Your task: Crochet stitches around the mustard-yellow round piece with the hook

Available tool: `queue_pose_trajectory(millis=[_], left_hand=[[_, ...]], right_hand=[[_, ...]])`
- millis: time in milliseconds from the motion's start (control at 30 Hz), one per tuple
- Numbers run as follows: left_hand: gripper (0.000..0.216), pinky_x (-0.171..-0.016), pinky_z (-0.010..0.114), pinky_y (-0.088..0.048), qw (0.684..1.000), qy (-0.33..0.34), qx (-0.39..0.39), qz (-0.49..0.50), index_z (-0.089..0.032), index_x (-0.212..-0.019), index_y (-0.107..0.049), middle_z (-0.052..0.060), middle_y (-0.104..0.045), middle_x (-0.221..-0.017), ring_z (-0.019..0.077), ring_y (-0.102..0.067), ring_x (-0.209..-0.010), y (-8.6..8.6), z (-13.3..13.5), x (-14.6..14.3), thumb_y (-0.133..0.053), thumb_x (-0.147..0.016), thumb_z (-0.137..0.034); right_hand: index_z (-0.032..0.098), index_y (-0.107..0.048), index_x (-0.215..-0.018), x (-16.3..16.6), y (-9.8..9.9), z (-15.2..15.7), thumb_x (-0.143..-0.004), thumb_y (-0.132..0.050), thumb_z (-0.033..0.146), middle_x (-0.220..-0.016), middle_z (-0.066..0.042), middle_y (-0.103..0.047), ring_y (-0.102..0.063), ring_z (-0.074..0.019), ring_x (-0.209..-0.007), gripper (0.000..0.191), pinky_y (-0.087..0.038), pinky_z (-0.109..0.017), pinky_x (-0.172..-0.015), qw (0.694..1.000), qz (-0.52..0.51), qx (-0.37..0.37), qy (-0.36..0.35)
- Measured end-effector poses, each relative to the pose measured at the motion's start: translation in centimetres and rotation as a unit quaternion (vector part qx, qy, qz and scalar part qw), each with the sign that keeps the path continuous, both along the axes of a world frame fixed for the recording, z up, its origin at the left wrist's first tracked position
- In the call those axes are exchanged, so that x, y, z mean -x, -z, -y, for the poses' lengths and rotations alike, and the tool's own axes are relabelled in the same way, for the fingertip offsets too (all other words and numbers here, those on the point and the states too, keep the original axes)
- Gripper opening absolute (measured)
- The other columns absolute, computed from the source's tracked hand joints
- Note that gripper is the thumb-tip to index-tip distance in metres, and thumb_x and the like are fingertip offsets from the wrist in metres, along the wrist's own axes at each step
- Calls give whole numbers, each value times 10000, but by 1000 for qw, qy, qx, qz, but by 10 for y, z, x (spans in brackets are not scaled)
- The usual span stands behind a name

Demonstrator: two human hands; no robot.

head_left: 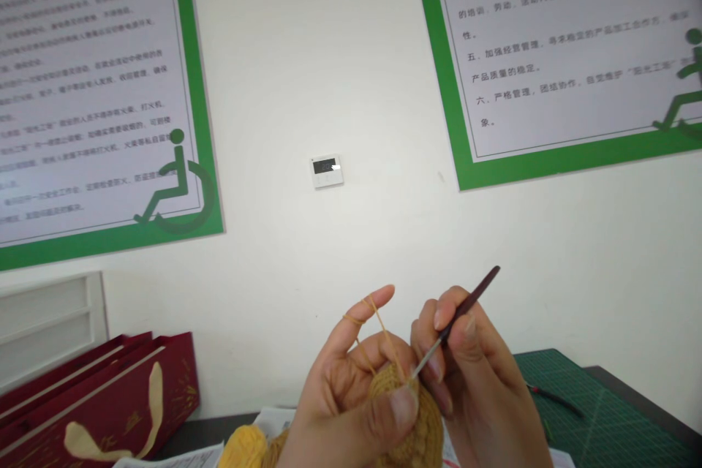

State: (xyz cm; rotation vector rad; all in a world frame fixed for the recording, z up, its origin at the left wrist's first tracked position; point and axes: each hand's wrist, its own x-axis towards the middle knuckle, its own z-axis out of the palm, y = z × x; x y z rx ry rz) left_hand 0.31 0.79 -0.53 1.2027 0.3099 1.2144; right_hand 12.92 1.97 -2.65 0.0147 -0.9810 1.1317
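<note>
My left hand (351, 395) pinches a mustard-brown crocheted piece (425, 420) between thumb and fingers. Its raised index finger has a strand of yarn (381, 325) looped around it, running down to the piece. In my right hand (472, 365) is a crochet hook (469, 300) with a dark red handle and a metal shaft, held like a pen. The hook's tip meets the top edge of the crocheted piece near my left thumb. A yellow ball of yarn (243, 446) lies left of my left hand, with brown yarn beside it.
Dark red gift bags (164, 380) with cream ribbon handles stand at the left. A green cutting mat (608, 417) lies at the right, with a dark, slim tool (559, 401) on it. Papers (200, 457) lie under the yarn. Behind is a white wall with a thermostat (327, 171) and green-framed posters (463, 177).
</note>
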Motion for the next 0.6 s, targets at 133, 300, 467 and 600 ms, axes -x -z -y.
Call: queue_pose_trajectory(millis=[133, 300, 467, 600], left_hand=[[729, -602, 247, -394, 999, 33, 0, -3, -289, -1381, -638, 35, -645, -835, 137, -562, -663, 0, -2, 2, -866, -702, -155], [616, -600, 217, -386, 999, 53, 2, 4, -243, -1289, -716, 20, -634, -773, 101, -530, -627, -6, 1, 1, -860, -702, -127], [437, -636, 232, -436, 999, 48, 6, 4, -220, -1102, -784, 23, -645, -793, 129, -600, -686, -8, 5, -1, -871, -679, -156], [280, -744, 288, -505, 999, -29, -32, -16, -253, -1020, -792, 33, -691, -810, 169, -671, -772, -8, 10, -7, -859, -753, -201]], right_hand=[[271, -598, -875, 2, 0, 5, -959, -610, 545, -640, 62, -533, -348, -60, -442, 286, -187, -188, -403, 1000, -5, -7, 25], [256, -599, -866, 1, 2, 5, -993, -567, 510, -615, 74, -482, -284, -42, -414, 285, -179, -173, -384, 1000, -9, -12, 26], [228, -584, -784, -2, 2, -1, -1015, -551, 436, -596, 83, -448, -222, -37, -409, 313, -187, -174, -389, 999, -12, -6, -42], [204, -570, -708, -2, -3, -1, -983, -611, 448, -587, 58, -478, -353, -61, -460, 371, -244, -183, -427, 997, 26, 40, -60]])
